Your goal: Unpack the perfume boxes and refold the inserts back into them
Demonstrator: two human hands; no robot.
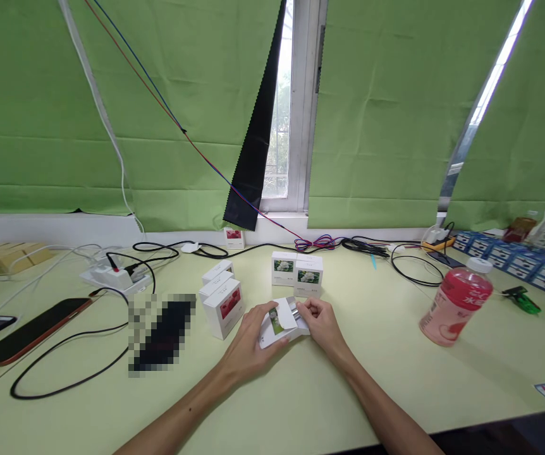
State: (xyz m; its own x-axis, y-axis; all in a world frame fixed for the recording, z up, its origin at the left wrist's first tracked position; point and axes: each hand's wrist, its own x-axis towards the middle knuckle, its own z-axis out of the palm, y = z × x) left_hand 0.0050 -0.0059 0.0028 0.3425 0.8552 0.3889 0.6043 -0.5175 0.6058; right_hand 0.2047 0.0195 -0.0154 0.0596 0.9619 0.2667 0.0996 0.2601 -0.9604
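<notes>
A small white box (277,328) with a green-and-white flower picture lies tilted on the table in front of me. My left hand (248,341) is wrapped round its left side, thumb along the near edge. At the box's right end, its flap stands open and something silvery shows in the opening. The fingers of my right hand (320,319) are pinched together at that opening, against the silvery item; what exactly they grip is partly hidden. Just behind stand two white boxes with white-flower pictures (308,278). To the left is a row of white boxes with red-flower pictures (225,309).
A pink drink bottle (457,303) stands at the right. Blue boxes (514,262) line the far right. On the left are a phone (35,328), a power strip (118,275) and looping black cables. Another red-flower box (234,237) stands by the window wall.
</notes>
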